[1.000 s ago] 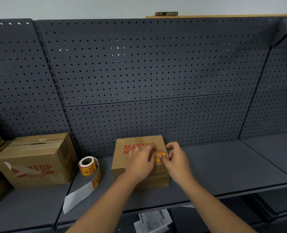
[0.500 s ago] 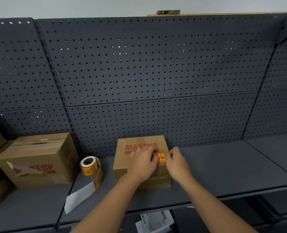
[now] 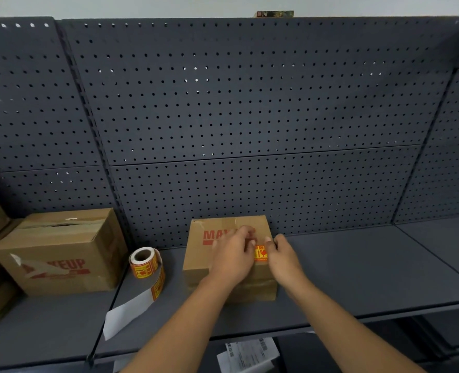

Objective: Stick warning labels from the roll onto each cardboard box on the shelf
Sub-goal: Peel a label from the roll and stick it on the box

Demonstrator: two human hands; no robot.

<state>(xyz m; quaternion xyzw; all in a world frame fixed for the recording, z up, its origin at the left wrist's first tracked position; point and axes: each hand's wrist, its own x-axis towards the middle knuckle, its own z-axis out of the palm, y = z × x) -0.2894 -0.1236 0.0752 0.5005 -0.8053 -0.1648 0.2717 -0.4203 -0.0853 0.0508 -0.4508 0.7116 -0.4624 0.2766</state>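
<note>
Both hands are down on the middle cardboard box (image 3: 198, 261), which sits on the grey shelf (image 3: 357, 278). The left hand (image 3: 233, 258) lies flat-ish on top, fingertips pressing by the left edge of the red-and-yellow warning label (image 3: 260, 253). The right hand (image 3: 286, 261) presses its right edge, fingers relaxed, not gripping anything. The label roll (image 3: 144, 262) stands just left of that box, and a second box (image 3: 61, 254) sits further left.
</note>
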